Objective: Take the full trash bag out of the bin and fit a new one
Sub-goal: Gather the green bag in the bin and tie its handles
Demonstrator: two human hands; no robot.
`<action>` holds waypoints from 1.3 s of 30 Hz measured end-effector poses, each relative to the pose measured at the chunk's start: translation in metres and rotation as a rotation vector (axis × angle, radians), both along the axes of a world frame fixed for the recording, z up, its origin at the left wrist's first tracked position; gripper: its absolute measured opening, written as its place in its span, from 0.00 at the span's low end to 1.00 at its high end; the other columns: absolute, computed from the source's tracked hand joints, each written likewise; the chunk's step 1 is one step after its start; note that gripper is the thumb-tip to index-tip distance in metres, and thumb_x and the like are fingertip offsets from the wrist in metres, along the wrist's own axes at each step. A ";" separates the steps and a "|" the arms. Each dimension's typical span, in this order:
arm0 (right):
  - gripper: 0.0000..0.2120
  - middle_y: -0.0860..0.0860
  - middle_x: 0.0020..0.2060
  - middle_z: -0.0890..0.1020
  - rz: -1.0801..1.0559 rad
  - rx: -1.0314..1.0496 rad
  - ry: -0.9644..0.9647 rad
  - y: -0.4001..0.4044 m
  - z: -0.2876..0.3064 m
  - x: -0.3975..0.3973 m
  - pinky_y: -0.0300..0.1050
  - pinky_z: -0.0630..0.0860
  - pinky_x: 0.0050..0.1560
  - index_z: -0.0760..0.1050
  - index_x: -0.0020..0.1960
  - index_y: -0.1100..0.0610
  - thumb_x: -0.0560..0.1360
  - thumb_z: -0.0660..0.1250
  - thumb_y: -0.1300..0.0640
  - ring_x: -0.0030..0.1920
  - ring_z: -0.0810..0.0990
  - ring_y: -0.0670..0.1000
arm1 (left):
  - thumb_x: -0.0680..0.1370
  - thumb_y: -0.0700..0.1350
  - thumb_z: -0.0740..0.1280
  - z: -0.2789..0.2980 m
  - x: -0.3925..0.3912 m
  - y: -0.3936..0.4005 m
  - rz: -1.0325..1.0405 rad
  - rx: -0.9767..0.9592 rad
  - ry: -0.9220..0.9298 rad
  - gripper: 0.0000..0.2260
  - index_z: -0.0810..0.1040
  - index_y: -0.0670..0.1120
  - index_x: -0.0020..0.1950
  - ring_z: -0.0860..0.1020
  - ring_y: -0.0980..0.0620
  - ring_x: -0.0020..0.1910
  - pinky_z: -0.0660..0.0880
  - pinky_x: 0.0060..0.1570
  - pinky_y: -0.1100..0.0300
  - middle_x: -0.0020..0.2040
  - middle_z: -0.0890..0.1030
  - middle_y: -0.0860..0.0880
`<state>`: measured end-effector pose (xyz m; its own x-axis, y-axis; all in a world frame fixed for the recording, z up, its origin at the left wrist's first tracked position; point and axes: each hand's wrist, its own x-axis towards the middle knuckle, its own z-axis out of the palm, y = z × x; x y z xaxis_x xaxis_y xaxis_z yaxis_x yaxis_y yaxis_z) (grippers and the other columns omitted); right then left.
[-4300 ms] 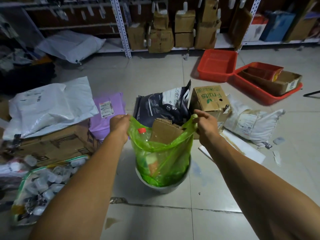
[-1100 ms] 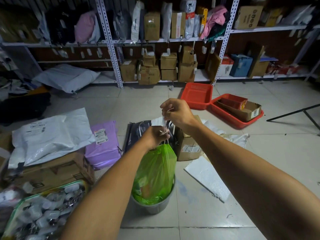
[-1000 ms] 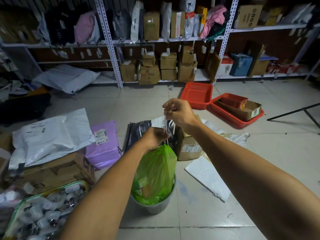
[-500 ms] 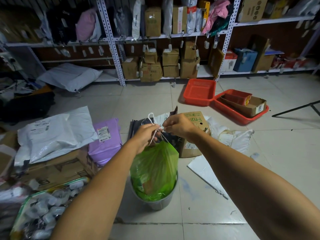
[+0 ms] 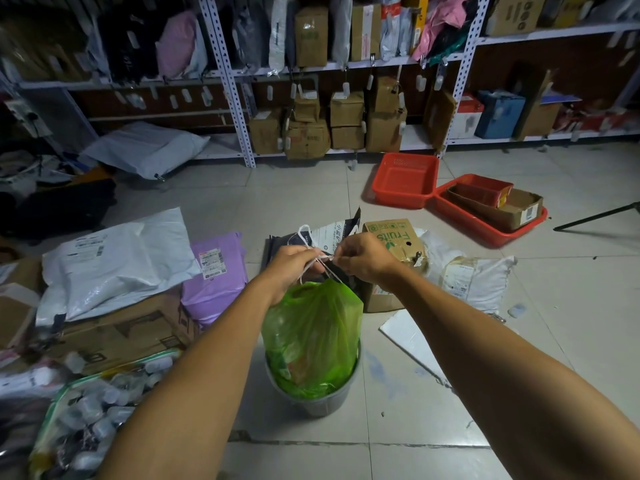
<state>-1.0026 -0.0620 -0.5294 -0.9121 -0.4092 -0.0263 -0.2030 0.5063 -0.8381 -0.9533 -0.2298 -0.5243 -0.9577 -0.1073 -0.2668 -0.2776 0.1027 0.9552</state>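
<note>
A full green trash bag (image 5: 313, 336) stands in a small grey bin (image 5: 313, 401) on the tiled floor, its mouth gathered shut at the top. White drawstrings (image 5: 320, 263) rise from the gathered neck. My left hand (image 5: 294, 266) grips the strings just above the bag. My right hand (image 5: 365, 256) pinches the other end of the strings close beside it, and a loop of string sticks up behind the left hand. Both hands are directly over the bag.
A "Fruits" cardboard box (image 5: 393, 244) and a dark mailer (image 5: 332, 237) lie right behind the bin. White and purple parcels (image 5: 218, 271) and cartons lie to the left, a bag of bottles (image 5: 93, 410) at the front left. Red trays (image 5: 405, 180) lie at the back right, shelving behind.
The bag's open mouth has been drawn shut. My right hand, which pulled the string up high, has come down next to the left hand, and both now hold the strings close together.
</note>
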 end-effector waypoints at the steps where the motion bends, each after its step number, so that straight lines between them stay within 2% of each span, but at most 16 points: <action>1: 0.05 0.52 0.31 0.81 -0.002 -0.015 0.001 0.001 -0.001 0.002 0.58 0.81 0.40 0.80 0.39 0.56 0.73 0.71 0.62 0.33 0.79 0.51 | 0.80 0.44 0.63 -0.001 0.001 0.000 -0.002 0.005 -0.005 0.09 0.82 0.43 0.47 0.77 0.52 0.35 0.74 0.36 0.63 0.37 0.82 0.44; 4: 0.04 0.54 0.38 0.83 -0.015 -0.124 0.008 -0.001 -0.005 0.007 0.52 0.80 0.40 0.78 0.45 0.60 0.72 0.73 0.63 0.37 0.81 0.51 | 0.80 0.44 0.62 -0.002 0.002 0.003 -0.011 0.044 -0.020 0.09 0.81 0.45 0.46 0.77 0.52 0.33 0.74 0.35 0.63 0.36 0.81 0.46; 7: 0.04 0.52 0.34 0.82 -0.026 -0.144 0.066 -0.005 -0.011 0.010 0.46 0.76 0.35 0.79 0.41 0.60 0.71 0.74 0.63 0.34 0.78 0.48 | 0.80 0.44 0.62 -0.002 0.002 0.006 -0.010 0.053 -0.024 0.09 0.81 0.45 0.45 0.77 0.53 0.32 0.73 0.36 0.62 0.35 0.81 0.47; 10: 0.04 0.56 0.33 0.82 -0.057 -0.181 0.023 -0.006 -0.016 0.010 0.51 0.77 0.35 0.79 0.39 0.60 0.71 0.74 0.62 0.33 0.78 0.50 | 0.80 0.44 0.62 -0.002 0.004 0.004 -0.013 0.048 -0.020 0.09 0.81 0.44 0.46 0.77 0.53 0.32 0.73 0.35 0.63 0.35 0.82 0.47; 15: 0.08 0.52 0.27 0.78 -0.062 -0.196 -0.036 -0.009 -0.018 0.014 0.44 0.70 0.29 0.77 0.36 0.61 0.71 0.74 0.63 0.28 0.73 0.48 | 0.81 0.44 0.62 -0.005 0.005 0.001 -0.043 -0.023 -0.009 0.10 0.82 0.44 0.47 0.78 0.53 0.34 0.75 0.36 0.65 0.37 0.82 0.45; 19: 0.09 0.54 0.29 0.79 -0.144 -0.192 -0.046 -0.003 -0.022 0.012 0.51 0.75 0.35 0.76 0.34 0.58 0.71 0.72 0.63 0.31 0.76 0.51 | 0.80 0.43 0.63 -0.008 0.007 -0.004 -0.004 -0.098 0.009 0.09 0.82 0.43 0.48 0.76 0.54 0.36 0.71 0.36 0.64 0.36 0.81 0.46; 23: 0.07 0.60 0.35 0.82 -0.177 -0.164 -0.111 0.013 -0.025 0.011 0.59 0.81 0.44 0.74 0.37 0.59 0.72 0.68 0.67 0.36 0.80 0.56 | 0.81 0.44 0.62 -0.018 0.004 -0.012 0.008 -0.234 0.001 0.10 0.82 0.42 0.50 0.73 0.55 0.37 0.69 0.38 0.62 0.36 0.80 0.49; 26: 0.06 0.57 0.39 0.83 -0.172 -0.049 -0.066 0.013 -0.030 0.013 0.56 0.81 0.46 0.76 0.40 0.56 0.70 0.67 0.67 0.39 0.81 0.53 | 0.81 0.44 0.61 -0.025 0.000 -0.005 0.015 -0.270 0.015 0.11 0.81 0.42 0.49 0.73 0.56 0.34 0.68 0.37 0.61 0.36 0.78 0.49; 29: 0.15 0.50 0.47 0.83 -0.086 -0.132 -0.100 -0.003 -0.032 0.014 0.49 0.81 0.53 0.77 0.52 0.56 0.68 0.70 0.67 0.49 0.83 0.49 | 0.81 0.44 0.62 -0.031 -0.002 -0.001 0.036 -0.245 0.022 0.10 0.80 0.45 0.44 0.72 0.55 0.32 0.68 0.35 0.61 0.35 0.78 0.49; 30: 0.16 0.49 0.47 0.83 -0.056 -0.166 -0.112 -0.008 -0.032 0.015 0.45 0.80 0.53 0.78 0.54 0.57 0.68 0.72 0.67 0.49 0.83 0.48 | 0.81 0.44 0.62 -0.032 -0.002 -0.001 0.041 -0.232 0.022 0.10 0.80 0.45 0.42 0.73 0.55 0.32 0.69 0.36 0.61 0.34 0.78 0.49; 32: 0.10 0.48 0.39 0.84 -0.033 -0.194 -0.101 -0.018 -0.033 0.017 0.37 0.79 0.44 0.80 0.47 0.58 0.68 0.78 0.61 0.41 0.82 0.43 | 0.80 0.44 0.64 -0.034 -0.002 -0.002 0.068 -0.197 0.011 0.10 0.80 0.45 0.42 0.75 0.52 0.34 0.72 0.39 0.60 0.35 0.80 0.47; 34: 0.10 0.48 0.32 0.82 -0.039 -0.213 -0.101 -0.025 -0.035 0.021 0.35 0.75 0.36 0.80 0.41 0.60 0.68 0.79 0.57 0.32 0.78 0.41 | 0.79 0.44 0.65 -0.036 -0.003 -0.005 0.112 -0.181 0.005 0.08 0.81 0.44 0.43 0.77 0.49 0.37 0.74 0.44 0.55 0.38 0.82 0.45; 36: 0.11 0.49 0.30 0.81 -0.048 -0.270 -0.117 -0.030 -0.040 0.022 0.35 0.73 0.33 0.80 0.41 0.64 0.68 0.78 0.58 0.29 0.75 0.42 | 0.79 0.43 0.66 -0.037 -0.001 -0.009 0.136 -0.166 0.013 0.07 0.80 0.43 0.43 0.77 0.51 0.36 0.73 0.42 0.57 0.37 0.81 0.46; 39: 0.11 0.54 0.33 0.81 -0.024 -0.376 -0.216 -0.031 -0.043 0.025 0.35 0.74 0.32 0.78 0.46 0.68 0.69 0.77 0.63 0.29 0.76 0.43 | 0.78 0.43 0.68 -0.039 0.002 -0.016 0.126 -0.125 0.006 0.05 0.80 0.41 0.46 0.77 0.49 0.37 0.73 0.42 0.58 0.37 0.81 0.45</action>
<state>-0.9777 -0.0932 -0.5722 -0.9112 -0.4058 -0.0707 0.0054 0.1597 -0.9871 -0.9516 -0.2455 -0.5629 -0.9362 -0.2588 -0.2377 -0.2897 0.1855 0.9390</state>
